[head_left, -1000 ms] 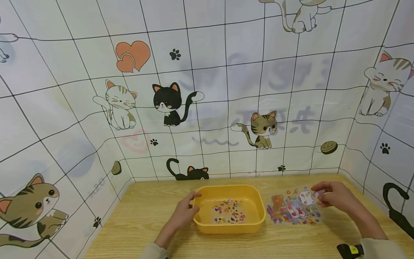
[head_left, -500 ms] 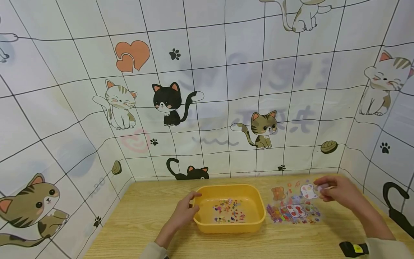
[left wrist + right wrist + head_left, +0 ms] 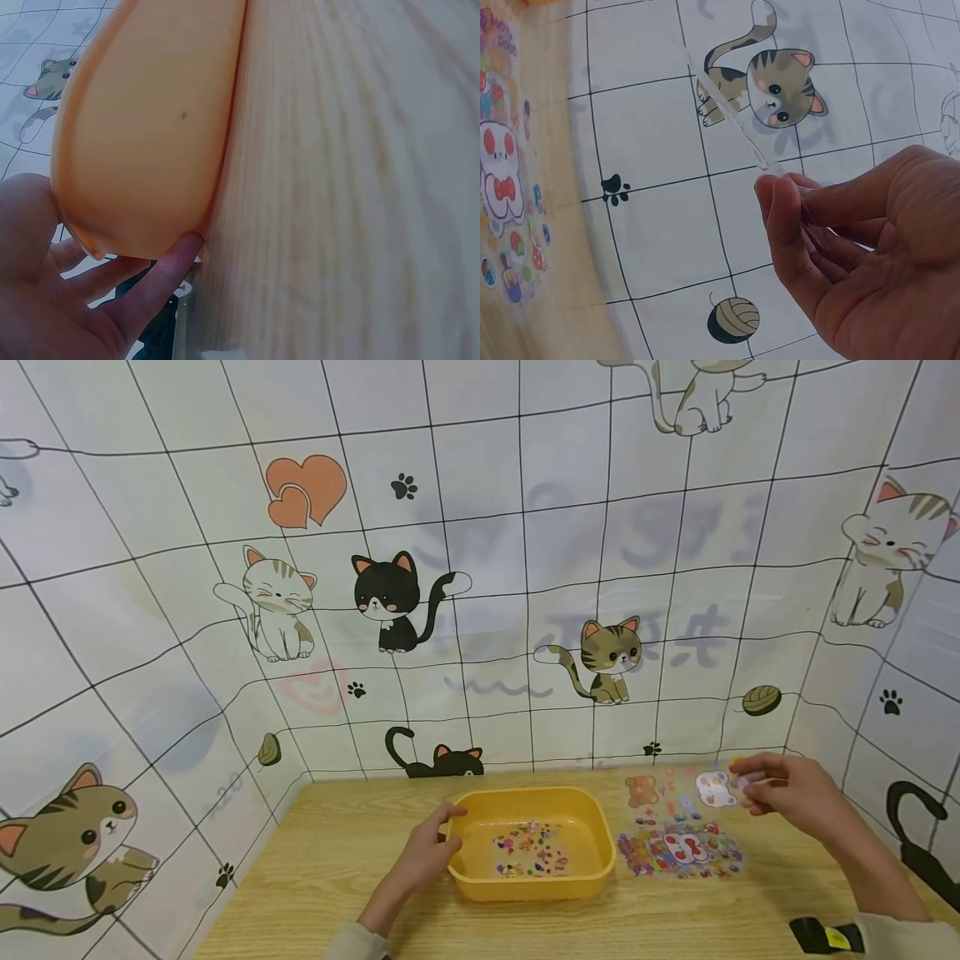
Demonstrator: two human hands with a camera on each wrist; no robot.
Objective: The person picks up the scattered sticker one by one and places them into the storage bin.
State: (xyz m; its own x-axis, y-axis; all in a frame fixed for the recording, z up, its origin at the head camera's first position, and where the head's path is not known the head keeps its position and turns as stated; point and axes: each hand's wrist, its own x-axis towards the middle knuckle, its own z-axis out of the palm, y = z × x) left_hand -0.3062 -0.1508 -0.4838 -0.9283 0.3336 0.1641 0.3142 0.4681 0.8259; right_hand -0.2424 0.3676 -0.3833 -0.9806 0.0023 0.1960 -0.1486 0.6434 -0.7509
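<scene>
A yellow plastic tub (image 3: 532, 888) stands on the table with small colourful stickers (image 3: 531, 847) on its floor. At its left end my left hand (image 3: 423, 852) grips the tub; the left wrist view shows a fingertip against the outer wall (image 3: 150, 150). To the right, my right hand (image 3: 787, 793) pinches a clear sticker sheet (image 3: 642, 791) by its right edge, a brown bear and a white animal printed on it. This sheet shows nearly edge-on in the right wrist view. Below it, more colourful stickers (image 3: 686, 848) lie flat, among them a white character with a red bow.
A light wooden table (image 3: 337, 827) carries everything. White cloth walls (image 3: 480, 610) with grid lines and cartoon cats stand close behind and at both sides. A black strap with a yellow patch (image 3: 828, 937) sits at the right sleeve.
My right hand has lifted the clear sticker sheet up and back, away from the stickers lying on the table. The left hand and the tub have stayed in place.
</scene>
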